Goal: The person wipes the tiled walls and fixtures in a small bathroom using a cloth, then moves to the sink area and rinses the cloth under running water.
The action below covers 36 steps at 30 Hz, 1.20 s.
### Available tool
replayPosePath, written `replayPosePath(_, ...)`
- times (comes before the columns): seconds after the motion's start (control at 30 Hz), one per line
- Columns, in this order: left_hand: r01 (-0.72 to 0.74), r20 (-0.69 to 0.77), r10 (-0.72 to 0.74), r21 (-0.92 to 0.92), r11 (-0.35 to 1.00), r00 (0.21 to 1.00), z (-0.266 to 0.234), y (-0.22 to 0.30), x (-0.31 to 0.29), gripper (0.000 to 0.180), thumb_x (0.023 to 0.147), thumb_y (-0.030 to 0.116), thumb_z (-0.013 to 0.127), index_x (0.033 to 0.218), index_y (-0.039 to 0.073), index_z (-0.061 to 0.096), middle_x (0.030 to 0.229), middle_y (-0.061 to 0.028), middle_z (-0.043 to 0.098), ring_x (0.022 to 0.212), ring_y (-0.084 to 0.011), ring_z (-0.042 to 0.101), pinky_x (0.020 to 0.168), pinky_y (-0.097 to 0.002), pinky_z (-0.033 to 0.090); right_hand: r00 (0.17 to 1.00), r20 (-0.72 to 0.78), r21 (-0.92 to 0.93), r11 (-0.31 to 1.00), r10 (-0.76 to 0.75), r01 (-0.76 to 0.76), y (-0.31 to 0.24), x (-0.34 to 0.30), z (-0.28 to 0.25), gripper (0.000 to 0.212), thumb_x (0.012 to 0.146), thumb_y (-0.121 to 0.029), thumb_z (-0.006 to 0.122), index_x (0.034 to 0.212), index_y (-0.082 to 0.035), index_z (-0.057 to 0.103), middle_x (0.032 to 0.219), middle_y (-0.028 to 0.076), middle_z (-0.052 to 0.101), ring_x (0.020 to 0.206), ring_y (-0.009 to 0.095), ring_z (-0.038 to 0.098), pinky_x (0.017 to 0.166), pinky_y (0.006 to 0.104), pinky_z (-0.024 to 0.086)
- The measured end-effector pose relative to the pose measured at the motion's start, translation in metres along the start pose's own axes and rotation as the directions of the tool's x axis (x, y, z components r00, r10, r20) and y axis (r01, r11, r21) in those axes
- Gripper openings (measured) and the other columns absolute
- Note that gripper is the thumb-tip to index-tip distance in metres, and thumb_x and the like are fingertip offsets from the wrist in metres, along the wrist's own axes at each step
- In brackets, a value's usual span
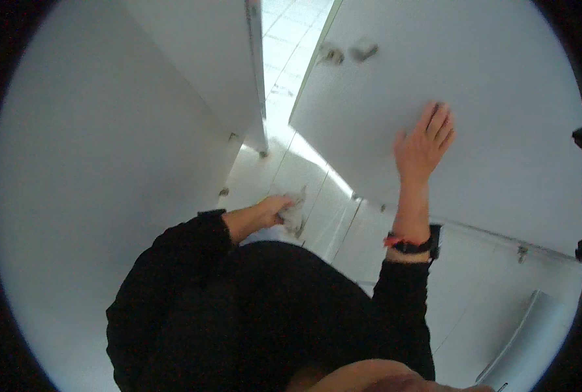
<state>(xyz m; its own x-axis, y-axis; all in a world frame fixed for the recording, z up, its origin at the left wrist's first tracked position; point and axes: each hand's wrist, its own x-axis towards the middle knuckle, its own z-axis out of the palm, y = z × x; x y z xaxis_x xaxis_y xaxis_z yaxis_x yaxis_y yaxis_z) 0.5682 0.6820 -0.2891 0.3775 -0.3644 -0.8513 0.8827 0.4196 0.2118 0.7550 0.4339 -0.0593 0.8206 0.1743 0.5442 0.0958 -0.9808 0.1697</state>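
My right hand (425,144) is spread against the pale grey door (500,111), fingers stretched out and pointing up the panel. Above and to the left of it, close to the door's edge, are a small metal latch (331,54) and a knob (364,52), both blurred. Down in front of my body, my left hand (269,210) is closed on a crumpled whitish cloth (295,217). Blur keeps me from telling the cloth's exact kind. Its lower part hangs below the fingers.
The door stands ajar, with bright floor tiles (289,46) showing through the gap. A grey partition panel (95,163) rises close on my left, joined to a narrow post (255,78). Tiled floor (310,196) lies below. A grey rounded object (526,340) sits at the lower right.
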Motion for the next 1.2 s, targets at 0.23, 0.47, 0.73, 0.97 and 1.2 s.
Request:
replayPosePath(0.23, 0.049, 0.015, -0.049, -0.055, 0.997, 0.999, 0.005, 0.0, 0.028, 0.029, 0.086, 0.016, 0.059, 0.111, 0.001, 0.057, 0.106, -0.0123, 0.063, 0.096, -0.0279, 0.063, 0.084, -0.0472, 0.053, 0.987, 0.087, -0.044, 0.99, 0.134, -0.131, 0.049, 0.038, 0.034, 0.083, 0.078, -0.03, 0.069, 0.146, -0.007, 0.027, 0.154, 0.017, 0.02, 0.143, 0.036, 0.016, 0.114, 0.0526, 0.017)
replayPosePath(0.47, -0.008, -0.13, 0.0, -0.064, 0.998, 0.991, -0.003, -0.001, 0.002, 0.027, 0.088, 0.014, 0.057, 0.112, 0.001, 0.056, 0.108, -0.0134, 0.062, 0.098, -0.0281, 0.063, 0.084, -0.0481, 0.053, 0.862, 0.345, 0.001, 0.918, 0.371, -0.396, 0.011, -0.003, 0.039, 0.086, 0.083, -0.038, 0.067, 0.148, -0.007, 0.02, 0.155, 0.023, 0.011, 0.143, 0.043, 0.009, 0.114, 0.0524, 0.018)
replayPosePath(0.73, -0.079, 0.021, 0.082, -0.115, 0.99, 0.996, -0.015, 0.05, -0.033, 0.031, 0.09, 0.013, 0.056, 0.118, 0.0, 0.054, 0.114, -0.0142, 0.062, 0.101, -0.0302, 0.062, 0.09, -0.0477, 0.051, 0.806, 0.515, -0.013, 0.943, 0.292, -0.334, -0.092, 0.015, 0.015, 0.084, 0.085, -0.034, 0.066, 0.148, -0.005, 0.02, 0.154, 0.024, 0.011, 0.144, 0.041, 0.009, 0.113, 0.0595, 0.016)
replayPosePath(0.97, -0.027, 0.067, 0.041, -0.194, 0.981, 0.997, -0.018, 0.05, -0.009, 0.027, 0.088, 0.013, 0.057, 0.114, 0.004, 0.054, 0.106, -0.0137, 0.061, 0.094, -0.0288, 0.061, 0.078, -0.0477, 0.052, 0.672, 0.511, -0.046, 0.798, 0.536, -0.601, -0.058, 0.021, 0.035, 0.087, 0.082, -0.037, 0.066, 0.149, -0.007, 0.018, 0.155, 0.023, 0.012, 0.144, 0.04, 0.006, 0.112, 0.0615, 0.013)
replayPosePath(1.2, -0.15, 0.028, 0.169, -0.335, 0.93, 0.985, -0.014, 0.129, 0.046, 0.029, 0.087, 0.014, 0.057, 0.114, 0.005, 0.054, 0.11, -0.0153, 0.06, 0.099, -0.0322, 0.06, 0.084, -0.0548, 0.051, 0.746, 0.219, 0.169, 0.729, 0.628, -0.663, 0.002, 0.046, 0.085, 0.095, 0.075, -0.033, 0.075, 0.147, -0.005, 0.02, 0.15, 0.025, 0.022, 0.141, 0.043, 0.015, 0.112, 0.0541, 0.021)
